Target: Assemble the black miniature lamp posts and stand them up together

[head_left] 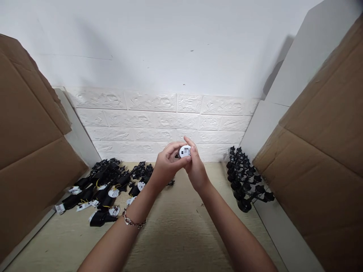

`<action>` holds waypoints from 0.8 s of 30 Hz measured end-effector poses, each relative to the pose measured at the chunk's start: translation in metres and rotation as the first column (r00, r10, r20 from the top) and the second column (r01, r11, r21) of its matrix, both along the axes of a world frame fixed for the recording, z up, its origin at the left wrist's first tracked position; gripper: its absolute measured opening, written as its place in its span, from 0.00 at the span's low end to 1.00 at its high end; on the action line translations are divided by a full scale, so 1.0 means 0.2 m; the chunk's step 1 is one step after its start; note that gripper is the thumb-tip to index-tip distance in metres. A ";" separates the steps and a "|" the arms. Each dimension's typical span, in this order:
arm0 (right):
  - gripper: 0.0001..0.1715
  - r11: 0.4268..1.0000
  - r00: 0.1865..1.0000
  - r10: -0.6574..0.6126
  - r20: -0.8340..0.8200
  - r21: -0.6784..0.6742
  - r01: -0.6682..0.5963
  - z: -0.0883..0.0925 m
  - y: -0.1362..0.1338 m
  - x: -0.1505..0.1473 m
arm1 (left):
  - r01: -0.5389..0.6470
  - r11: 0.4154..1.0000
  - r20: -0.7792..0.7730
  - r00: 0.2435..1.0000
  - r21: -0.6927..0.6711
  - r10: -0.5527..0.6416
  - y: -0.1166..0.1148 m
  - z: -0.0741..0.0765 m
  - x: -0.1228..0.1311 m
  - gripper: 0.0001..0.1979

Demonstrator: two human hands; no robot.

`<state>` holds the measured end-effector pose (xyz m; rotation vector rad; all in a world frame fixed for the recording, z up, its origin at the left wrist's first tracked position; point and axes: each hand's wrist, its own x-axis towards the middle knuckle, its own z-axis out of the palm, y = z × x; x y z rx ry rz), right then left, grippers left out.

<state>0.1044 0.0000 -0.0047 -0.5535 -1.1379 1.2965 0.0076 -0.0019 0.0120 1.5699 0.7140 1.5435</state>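
Note:
Both hands meet in the middle, over the table by the far wall. Between them is a white round cap with a small black part and a rectangular recess in its face. Its rim looks dark, and the rest of the piece is hidden by fingers. My left hand is closed around it from the left, thumb on the lower edge. From the right, my right hand grips it with the thumb against the cap's side and the index finger raised behind.
On the left lie several black cylindrical parts with white discs and yellow wires hanging out. Several black pieces with star-shaped ends stand in rows at the right. Cardboard sheets flank both sides; a white brick-pattern wall closes the back.

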 end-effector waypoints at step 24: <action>0.27 0.993 1.000 -0.019 0.022 0.117 0.017 -0.04 0.06 0.02 | -0.203 0.966 -0.295 0.924 0.162 0.243 -0.04 0.02 -0.01 0.18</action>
